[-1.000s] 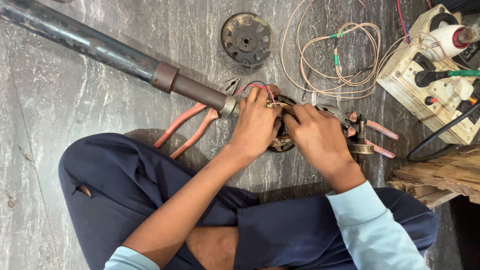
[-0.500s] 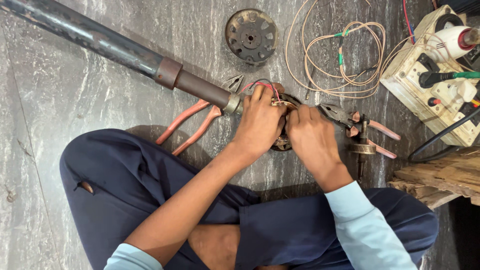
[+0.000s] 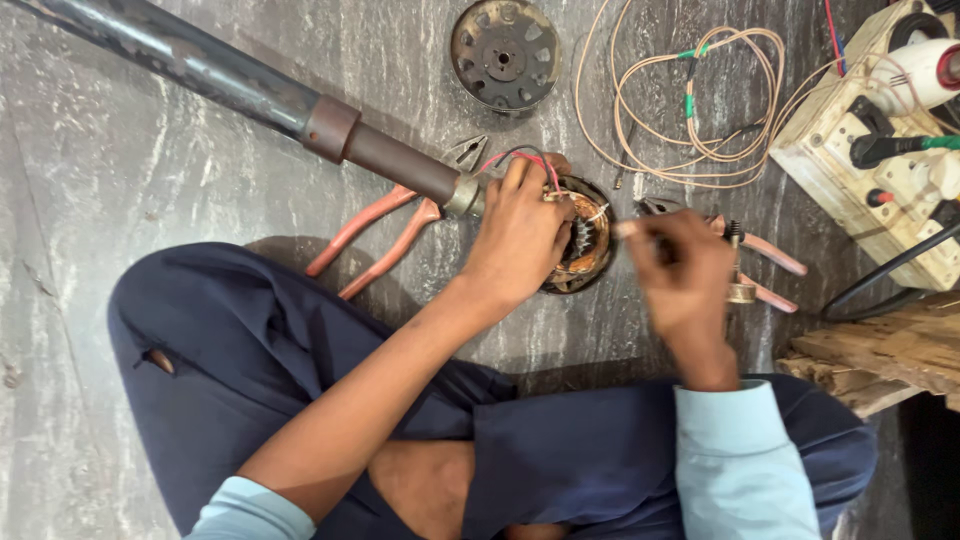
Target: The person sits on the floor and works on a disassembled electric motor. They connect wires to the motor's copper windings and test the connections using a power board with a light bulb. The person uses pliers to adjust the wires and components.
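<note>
Fingers [image 3: 520,190] of the left hand [image 3: 520,240] are seen curled and pressed down over the round motor winding [image 3: 585,250], which is gripped from above and lies on the floor directly beneath them. Fingers [image 3: 650,232] of the right hand [image 3: 685,280] are drawn together in a pinch just to the right of the winding; something thin and pale appears to be held at their tips, though what it is cannot be told because of blur. Beyond and to the left of the left fingers, a long dark pipe [image 3: 230,85] with a brown collar is laid across the grey stone floor [image 3: 120,200], its narrow end almost touching the left fingertips. Below both hands, dark blue trousers [image 3: 250,350] over crossed legs are seen. Far to the right of the right fingers, a pale switchboard [image 3: 850,150] with plugs is set near a wooden plank [image 3: 880,350]. Above the right fingers, a loose coil of thin copper wire [image 3: 700,100] is spread out. Above the left fingers, well apart, a round metal end cover [image 3: 505,52] is placed. Orange-handled pliers [image 3: 390,225] are laid just left of the left fingers, and a second pair of pliers [image 3: 770,255] is partly hidden behind the right fingers. Red and dark wire leads [image 3: 520,158] are looped at the left fingertips.
</note>
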